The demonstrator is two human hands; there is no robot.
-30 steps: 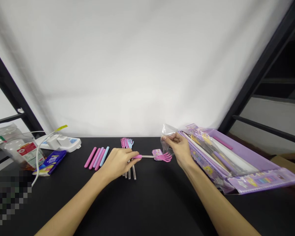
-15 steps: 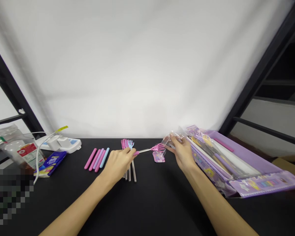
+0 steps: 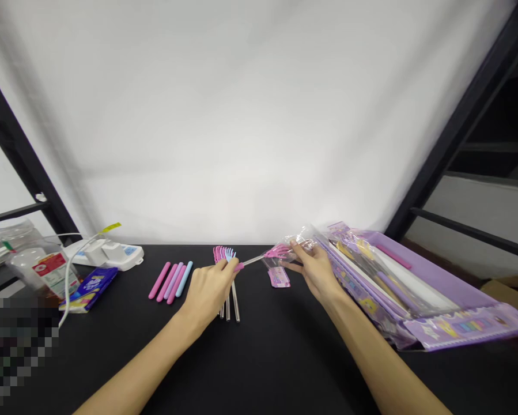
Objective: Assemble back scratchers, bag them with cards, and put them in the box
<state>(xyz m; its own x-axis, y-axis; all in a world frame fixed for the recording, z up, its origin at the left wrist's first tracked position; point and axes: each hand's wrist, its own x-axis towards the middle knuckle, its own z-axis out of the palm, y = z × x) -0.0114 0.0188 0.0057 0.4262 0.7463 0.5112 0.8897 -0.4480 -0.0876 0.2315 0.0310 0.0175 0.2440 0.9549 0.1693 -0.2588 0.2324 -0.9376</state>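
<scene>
My left hand is closed around the pink handle of a back scratcher with a thin metal rod. Its pink claw points right and overlaps the clear plastic bag, apparently within its mouth. My right hand pinches that bag between thumb and fingers. Under my left hand lie several more back scratchers with pink and blue claws and bare metal rods. To their left sits a row of loose pink, purple and blue handles. A small pink printed card rests below the bag.
On the right stands a purple printed box with long plastic-wrapped items in it. At the left are a white power strip, a blue snack packet, a clear plastic jar and a white cable. A white wall rises behind the black table.
The bag has shifted left over the claw, which now shows through the plastic. The back scratcher's claw end has tilted up slightly. My right hand has moved a little left.
</scene>
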